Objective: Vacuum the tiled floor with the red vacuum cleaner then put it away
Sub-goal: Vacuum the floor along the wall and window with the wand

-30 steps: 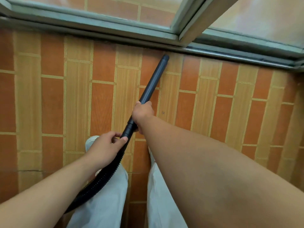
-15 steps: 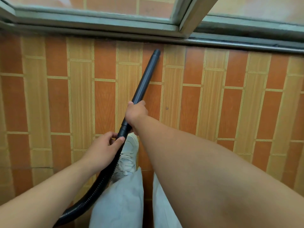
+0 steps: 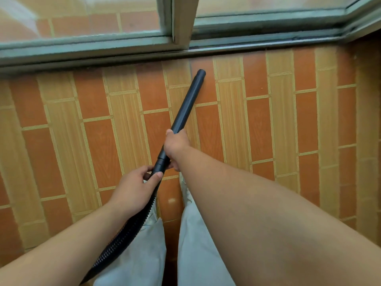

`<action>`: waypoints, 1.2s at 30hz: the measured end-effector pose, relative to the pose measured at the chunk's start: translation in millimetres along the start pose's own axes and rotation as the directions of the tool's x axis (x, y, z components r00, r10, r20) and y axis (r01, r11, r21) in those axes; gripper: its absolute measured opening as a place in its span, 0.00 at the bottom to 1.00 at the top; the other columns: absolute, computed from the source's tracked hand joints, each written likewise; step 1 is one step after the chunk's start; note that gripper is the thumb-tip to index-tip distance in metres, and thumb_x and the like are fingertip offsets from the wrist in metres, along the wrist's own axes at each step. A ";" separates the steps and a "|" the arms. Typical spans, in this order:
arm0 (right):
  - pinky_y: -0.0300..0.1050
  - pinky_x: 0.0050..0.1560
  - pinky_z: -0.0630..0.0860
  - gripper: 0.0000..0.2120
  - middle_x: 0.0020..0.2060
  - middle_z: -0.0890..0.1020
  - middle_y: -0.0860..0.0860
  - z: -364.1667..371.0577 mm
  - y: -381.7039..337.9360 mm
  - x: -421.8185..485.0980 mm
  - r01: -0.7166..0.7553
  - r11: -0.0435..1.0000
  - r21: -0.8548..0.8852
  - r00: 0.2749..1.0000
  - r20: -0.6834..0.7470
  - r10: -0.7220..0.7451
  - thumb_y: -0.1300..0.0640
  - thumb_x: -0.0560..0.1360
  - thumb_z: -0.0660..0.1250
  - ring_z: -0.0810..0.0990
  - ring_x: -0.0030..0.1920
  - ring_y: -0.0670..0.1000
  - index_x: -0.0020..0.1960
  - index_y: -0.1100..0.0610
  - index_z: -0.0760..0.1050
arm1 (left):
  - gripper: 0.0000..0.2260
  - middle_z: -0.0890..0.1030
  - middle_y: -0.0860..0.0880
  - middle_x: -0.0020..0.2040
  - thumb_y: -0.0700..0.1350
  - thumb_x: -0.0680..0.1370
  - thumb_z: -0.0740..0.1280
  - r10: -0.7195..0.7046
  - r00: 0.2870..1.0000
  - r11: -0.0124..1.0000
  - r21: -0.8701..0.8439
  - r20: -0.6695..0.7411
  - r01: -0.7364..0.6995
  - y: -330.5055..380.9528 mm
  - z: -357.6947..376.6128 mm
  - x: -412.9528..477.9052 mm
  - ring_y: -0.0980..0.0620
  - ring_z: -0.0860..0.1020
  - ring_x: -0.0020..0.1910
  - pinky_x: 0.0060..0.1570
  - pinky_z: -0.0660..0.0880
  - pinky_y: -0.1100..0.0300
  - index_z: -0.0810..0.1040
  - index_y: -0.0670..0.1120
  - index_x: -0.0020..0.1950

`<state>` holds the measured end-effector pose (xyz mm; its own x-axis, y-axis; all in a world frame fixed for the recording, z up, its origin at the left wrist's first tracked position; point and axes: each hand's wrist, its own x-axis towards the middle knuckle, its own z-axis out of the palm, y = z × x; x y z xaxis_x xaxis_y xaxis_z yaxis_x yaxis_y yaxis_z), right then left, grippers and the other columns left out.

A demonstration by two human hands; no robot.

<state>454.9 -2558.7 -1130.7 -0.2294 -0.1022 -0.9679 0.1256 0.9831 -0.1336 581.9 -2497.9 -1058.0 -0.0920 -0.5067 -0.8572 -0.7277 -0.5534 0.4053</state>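
Note:
A black vacuum wand slants up and to the right over the orange and tan tiled floor, its open tip close to the sliding door track. My right hand grips the wand at its lower end. My left hand holds the cuff where the ribbed black hose joins the wand. The hose runs down to the bottom left and out of view. The red vacuum body is not in view.
A grey-green sliding door frame and track runs across the top, with a vertical post in the middle. My legs in light trousers stand below the hands. The floor's right side ends at a raised edge.
The wand tip has swung to the right along the door track. The view has shifted so the door frame sits lower. Both hands keep their hold.

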 end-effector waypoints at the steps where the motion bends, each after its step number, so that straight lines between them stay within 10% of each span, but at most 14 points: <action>1: 0.71 0.51 0.81 0.17 0.60 0.76 0.58 -4.9 -0.7 1.6 -0.002 1.000 0.011 1.000 0.003 0.002 0.46 0.83 0.57 0.79 0.56 0.65 0.69 0.52 0.62 | 0.07 0.84 0.53 0.44 0.55 0.82 0.66 0.010 1.000 1.000 0.014 0.006 -0.010 3.8 2.3 1.6 0.51 0.83 0.41 0.46 0.81 0.48 0.75 0.57 0.59; 36: 0.76 0.48 0.79 0.20 0.62 0.73 0.58 -196.6 -36.1 29.1 -0.110 0.956 0.273 0.993 0.073 0.093 0.48 0.84 0.59 0.77 0.60 0.66 0.73 0.51 0.60 | 0.12 0.85 0.52 0.43 0.55 0.81 0.66 0.083 0.990 0.954 0.280 0.110 -0.111 154.7 90.2 32.2 0.51 0.84 0.38 0.45 0.84 0.47 0.79 0.52 0.62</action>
<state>253.9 -2567.2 -1112.3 -0.1459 -0.0207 -0.9891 0.4092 0.9090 -0.0794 405.1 -2540.2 -1051.6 -0.2262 -0.4748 -0.8505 -0.8739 -0.2869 0.3925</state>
